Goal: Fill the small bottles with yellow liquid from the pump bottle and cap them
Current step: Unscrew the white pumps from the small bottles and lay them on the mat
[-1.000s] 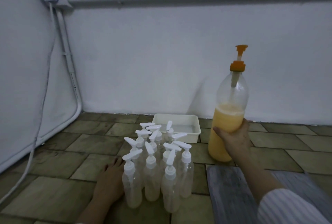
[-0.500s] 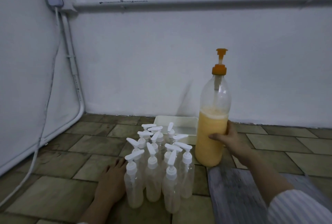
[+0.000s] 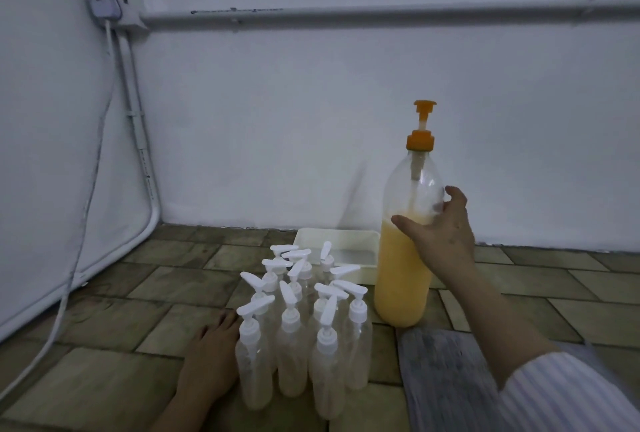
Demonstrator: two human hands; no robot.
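right grip (image 3: 441,230) curls round the pump bottle (image 3: 405,258) — small bottles (image 3: 301,327) just left.

Pump bottle (image 3: 403,258) shifted left, now set down on the floor just beside the small bottles (image 3: 301,320). Right hand (image 3: 440,234) slid up from lower body to liquid line, fingers loosening.
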